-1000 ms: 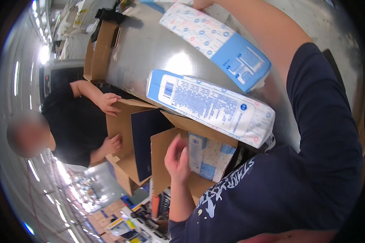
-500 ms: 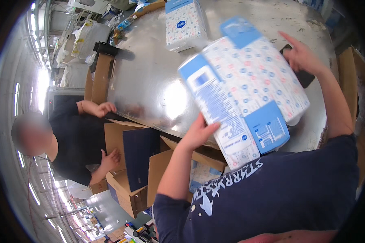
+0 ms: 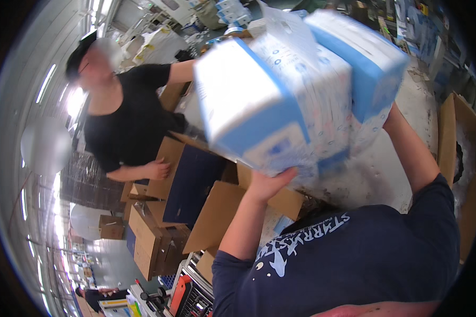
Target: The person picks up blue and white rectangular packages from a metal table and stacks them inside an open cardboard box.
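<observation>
Raised over the metal table is a bundle of blue-and-white printed packs, blurred by motion, with a loose whitish flap on top. My left hand grips the lower near edge of the left pack, thumb on its printed side. On the other side my right hand is pressed to the right pack, its fingers hidden behind it. Below the bundle stands an open cardboard carton with a blue-and-white pack inside.
At the left a co-worker in black rests one hand by a carton with a dark blue side panel; the other arm reaches behind the bundle. Another open carton stands at the right. Stacked cartons are lower left.
The bundle has risen and tilted, showing separate packs. My right hand has gone from pointing with a finger to behind the right pack. The co-worker has straightened and extended an arm.
</observation>
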